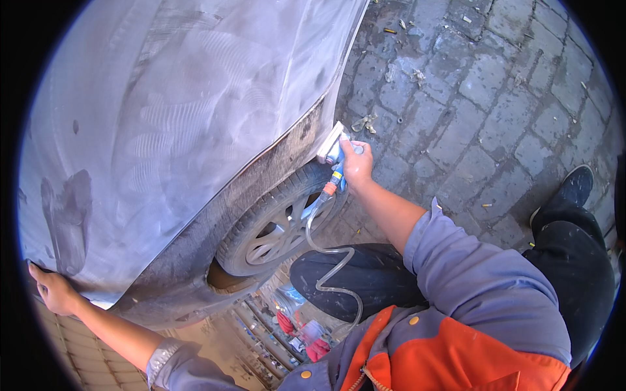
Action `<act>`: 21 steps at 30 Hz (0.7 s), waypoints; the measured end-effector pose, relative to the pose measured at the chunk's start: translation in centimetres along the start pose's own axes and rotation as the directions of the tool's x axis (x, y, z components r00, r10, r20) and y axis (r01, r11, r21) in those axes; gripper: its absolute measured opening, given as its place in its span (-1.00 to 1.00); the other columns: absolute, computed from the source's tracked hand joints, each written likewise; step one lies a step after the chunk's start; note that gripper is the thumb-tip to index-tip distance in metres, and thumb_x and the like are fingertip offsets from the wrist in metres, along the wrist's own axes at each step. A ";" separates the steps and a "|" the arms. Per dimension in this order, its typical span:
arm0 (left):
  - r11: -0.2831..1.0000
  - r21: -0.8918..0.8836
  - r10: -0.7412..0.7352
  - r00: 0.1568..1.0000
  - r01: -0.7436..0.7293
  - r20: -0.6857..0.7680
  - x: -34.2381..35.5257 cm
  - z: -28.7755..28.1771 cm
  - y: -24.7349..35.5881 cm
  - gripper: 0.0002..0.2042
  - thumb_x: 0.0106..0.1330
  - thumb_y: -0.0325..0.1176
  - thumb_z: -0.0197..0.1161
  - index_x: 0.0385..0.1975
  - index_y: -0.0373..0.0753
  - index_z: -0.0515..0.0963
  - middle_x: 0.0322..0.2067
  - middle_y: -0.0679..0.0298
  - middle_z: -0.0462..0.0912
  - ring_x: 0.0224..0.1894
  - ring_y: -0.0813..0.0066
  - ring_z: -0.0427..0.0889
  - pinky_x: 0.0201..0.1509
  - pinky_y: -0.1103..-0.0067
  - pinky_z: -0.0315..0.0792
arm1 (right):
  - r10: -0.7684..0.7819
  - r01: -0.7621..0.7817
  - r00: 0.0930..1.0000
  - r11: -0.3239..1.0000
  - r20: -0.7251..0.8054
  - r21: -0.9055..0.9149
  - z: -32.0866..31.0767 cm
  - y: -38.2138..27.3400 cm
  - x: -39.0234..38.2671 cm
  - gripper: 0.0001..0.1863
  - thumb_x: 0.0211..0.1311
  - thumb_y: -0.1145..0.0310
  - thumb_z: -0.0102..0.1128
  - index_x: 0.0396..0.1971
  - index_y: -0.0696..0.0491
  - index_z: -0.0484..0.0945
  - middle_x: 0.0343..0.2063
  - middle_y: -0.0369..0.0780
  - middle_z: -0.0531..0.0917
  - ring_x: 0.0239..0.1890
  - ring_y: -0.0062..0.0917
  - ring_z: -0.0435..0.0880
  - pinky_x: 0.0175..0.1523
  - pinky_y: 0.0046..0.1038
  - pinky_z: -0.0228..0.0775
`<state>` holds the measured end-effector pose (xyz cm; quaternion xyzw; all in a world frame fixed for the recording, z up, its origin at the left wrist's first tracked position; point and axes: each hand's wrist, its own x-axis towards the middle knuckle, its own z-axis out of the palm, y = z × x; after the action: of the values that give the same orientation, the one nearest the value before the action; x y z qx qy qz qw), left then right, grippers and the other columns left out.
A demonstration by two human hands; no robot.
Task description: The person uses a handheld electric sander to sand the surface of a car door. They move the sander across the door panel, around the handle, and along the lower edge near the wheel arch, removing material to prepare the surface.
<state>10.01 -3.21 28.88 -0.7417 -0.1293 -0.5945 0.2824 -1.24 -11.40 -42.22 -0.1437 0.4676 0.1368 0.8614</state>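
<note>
My right hand (358, 163) is closed around a blue hand sander (336, 155) with a white pad. The pad is up against the car's lower edge, just above and beside the wheel (274, 228). A clear hose (336, 260) runs from the sander's orange and yellow fitting down toward my body. At the far left, my left hand (53, 290) rests at the edge of the car's grey, dusty body panel (169, 124). Its thumb or a finger is stretched out along the panel; the other fingers are partly hidden. Swirling sanding marks and a dark patch show on the panel.
Grey paving bricks (482, 98) with scraps of litter and cigarette butts lie to the right. My bent knee (358, 277) is close to the tyre, and my shoe (577, 186) stands at the right. Red and blue items (316, 342) lie below the wheel.
</note>
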 end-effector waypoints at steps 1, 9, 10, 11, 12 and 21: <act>1.000 0.003 0.003 1.000 -0.003 -0.003 0.0 0.0 0.0 -0.02 0.18 0.62 0.19 0.17 -0.27 0.73 0.21 0.01 0.72 0.29 -0.01 0.63 0.39 0.25 0.47 | -0.014 0.014 1.000 1.000 -0.003 -0.007 0.1 0.2 -0.1 -0.45 0.32 0.04 0.55 -0.02 0.13 0.46 -0.18 -0.09 0.66 -0.20 -0.46 0.64 -0.15 -0.31 0.57; 1.000 -0.004 0.010 0.999 -0.010 0.044 0.8 0.1 -0.4 -0.07 0.22 0.60 0.19 0.15 -0.25 0.75 0.19 0.02 0.74 0.26 0.02 0.66 0.37 0.27 0.48 | -0.235 0.222 0.972 0.944 -0.024 -0.243 2.5 3.0 -8.8 -0.46 0.32 0.10 0.55 -0.01 0.14 0.45 -0.16 -0.15 0.63 -0.14 -0.52 0.59 0.01 -0.39 0.52; 1.000 -0.009 0.005 0.999 -0.005 0.042 0.9 0.0 -0.5 -0.07 0.22 0.60 0.19 0.14 -0.25 0.75 0.19 0.02 0.74 0.26 0.02 0.66 0.37 0.28 0.48 | -0.271 0.255 0.962 0.932 -0.025 -0.256 2.5 2.7 -8.9 -0.46 0.31 0.10 0.56 -0.03 0.14 0.45 -0.18 -0.16 0.64 -0.16 -0.51 0.59 -0.02 -0.39 0.53; 1.000 -0.013 0.000 0.999 0.001 0.040 0.9 -0.1 -0.6 -0.07 0.21 0.60 0.19 0.14 -0.25 0.75 0.19 0.02 0.74 0.26 0.02 0.66 0.37 0.28 0.48 | -0.270 0.253 0.962 0.936 -0.039 -0.245 2.2 3.1 -7.7 -0.46 0.30 0.10 0.57 -0.03 0.13 0.45 -0.18 -0.14 0.64 -0.15 -0.49 0.61 -0.01 -0.36 0.53; 1.000 -0.020 -0.003 0.999 0.004 0.043 0.8 0.1 -0.5 -0.07 0.21 0.60 0.19 0.13 -0.25 0.76 0.19 0.02 0.74 0.26 0.02 0.66 0.37 0.28 0.48 | -0.270 0.250 0.961 0.939 -0.059 -0.235 1.5 3.8 -5.0 -0.46 0.30 0.10 0.57 -0.03 0.13 0.45 -0.18 -0.12 0.65 -0.15 -0.47 0.62 -0.01 -0.33 0.54; 1.000 0.008 0.023 1.000 -0.023 0.005 0.3 0.3 -0.2 0.01 0.20 0.64 0.16 0.20 -0.30 0.70 0.22 0.00 0.72 0.29 -0.01 0.64 0.38 0.27 0.47 | -0.224 0.220 0.975 0.961 -0.005 -0.170 0.2 -0.2 -1.0 -0.45 0.31 0.08 0.56 -0.02 0.14 0.45 -0.20 -0.08 0.67 -0.22 -0.44 0.65 -0.08 -0.32 0.57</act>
<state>10.23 -2.95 29.19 -0.7436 -0.1236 -0.5888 0.2918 -1.56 -11.60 -41.24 -0.2691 0.4457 0.0768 0.8503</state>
